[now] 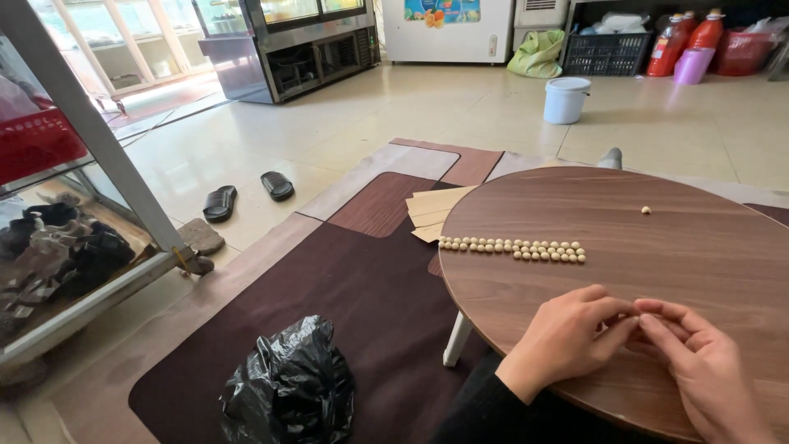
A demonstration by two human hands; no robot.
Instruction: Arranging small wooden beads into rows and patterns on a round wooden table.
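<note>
Beads (511,248) lie in rows beyond both hands, left hand (569,335) and right hand (699,366) pinched together fingertip to fingertip.

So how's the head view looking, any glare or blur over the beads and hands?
Head view: daylight glares off the floor tiles at left; the bead rows are sharp, the hands clear with soft shadows; wide-angle lens bends the metal post.
</note>
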